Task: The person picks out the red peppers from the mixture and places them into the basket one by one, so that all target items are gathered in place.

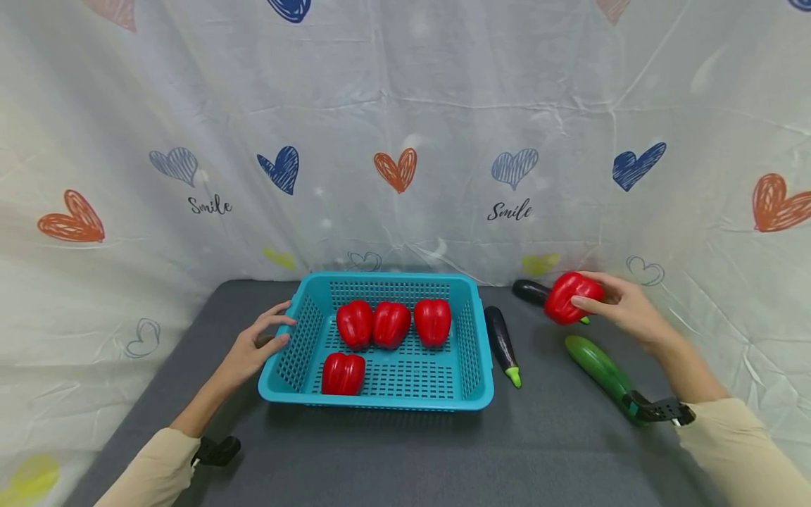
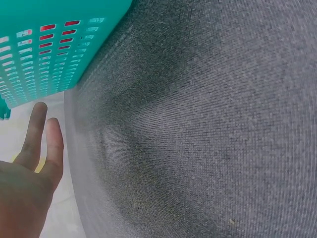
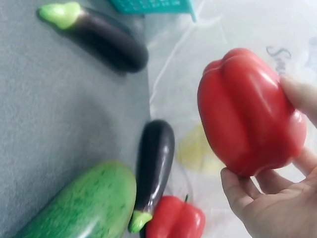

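My right hand (image 1: 624,306) grips a red bell pepper (image 1: 570,298) above the right side of the table, thumb on one side and fingers around the other. The same pepper (image 3: 250,114) fills much of the right wrist view. At the left end of a blue perforated basket (image 1: 405,404), my left hand (image 1: 253,345) has its fingers loosely extended by the rim; whether they touch it I cannot tell. Three red bell peppers (image 1: 391,325) sit along the back of the basket, and another red bell pepper (image 1: 343,374) lies at its front left.
One eggplant (image 1: 500,343) lies just right of the basket. A second eggplant (image 1: 529,291) is partly hidden behind the held pepper. A green zucchini (image 1: 598,370) lies under the right forearm. Beside the second eggplant, the right wrist view shows another red pepper (image 3: 176,218). A printed curtain (image 1: 443,232) hangs behind.
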A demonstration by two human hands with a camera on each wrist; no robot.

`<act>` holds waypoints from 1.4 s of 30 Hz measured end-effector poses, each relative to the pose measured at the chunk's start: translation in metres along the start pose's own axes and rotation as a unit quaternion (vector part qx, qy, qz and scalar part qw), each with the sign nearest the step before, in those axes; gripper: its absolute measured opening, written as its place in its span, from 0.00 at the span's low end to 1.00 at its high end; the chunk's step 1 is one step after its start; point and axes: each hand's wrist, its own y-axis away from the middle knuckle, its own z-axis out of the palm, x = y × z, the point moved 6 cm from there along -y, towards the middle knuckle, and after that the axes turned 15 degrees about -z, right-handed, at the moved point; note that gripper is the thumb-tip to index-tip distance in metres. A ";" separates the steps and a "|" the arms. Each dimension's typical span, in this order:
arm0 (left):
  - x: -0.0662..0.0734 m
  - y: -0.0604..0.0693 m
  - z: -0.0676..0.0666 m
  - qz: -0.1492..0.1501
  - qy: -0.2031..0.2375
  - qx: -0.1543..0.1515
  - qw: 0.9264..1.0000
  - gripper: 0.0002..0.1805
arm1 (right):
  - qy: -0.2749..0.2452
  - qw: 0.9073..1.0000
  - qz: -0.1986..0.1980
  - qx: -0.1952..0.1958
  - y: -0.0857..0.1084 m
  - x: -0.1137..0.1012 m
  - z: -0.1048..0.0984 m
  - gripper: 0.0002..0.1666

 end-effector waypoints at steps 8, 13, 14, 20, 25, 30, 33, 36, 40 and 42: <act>-0.001 -0.001 0.001 -0.001 0.001 -0.001 1.000 0.16 | -0.028 0.999 0.000 -0.027 -0.012 -0.013 0.016 0.34; -0.003 0.000 0.000 -0.003 0.002 -0.001 1.000 0.17 | -0.061 0.997 -0.007 -0.047 -0.021 -0.022 0.025 0.35; -0.003 0.000 0.000 -0.003 0.003 -0.001 1.000 0.17 | -0.067 0.996 -0.012 -0.051 -0.023 -0.024 0.026 0.35; -0.003 0.000 0.000 -0.003 0.003 -0.001 1.000 0.17 | -0.080 0.994 -0.043 -0.067 -0.033 -0.033 0.033 0.33; -0.002 0.000 0.000 -0.003 0.002 -0.001 1.000 0.16 | -0.093 0.991 -0.061 -0.082 -0.039 -0.037 0.038 0.31; -0.001 0.001 0.000 0.002 0.005 -0.001 1.000 0.16 | -0.099 0.987 -0.072 -0.101 -0.046 -0.040 0.044 0.32; -0.001 0.001 0.000 0.004 0.006 -0.002 1.000 0.16 | -0.101 0.986 -0.073 -0.109 -0.051 -0.042 0.049 0.32; -0.001 0.001 0.000 0.003 0.005 -0.002 1.000 0.16 | -0.105 0.985 -0.074 -0.113 -0.054 -0.044 0.053 0.32; 0.000 0.000 -0.001 0.003 0.003 0.000 1.000 0.16 | -0.110 0.984 -0.077 -0.117 -0.060 -0.048 0.057 0.33; 0.000 0.001 -0.001 0.003 0.003 0.000 1.000 0.16 | -0.115 0.983 -0.078 -0.121 -0.062 -0.050 0.059 0.33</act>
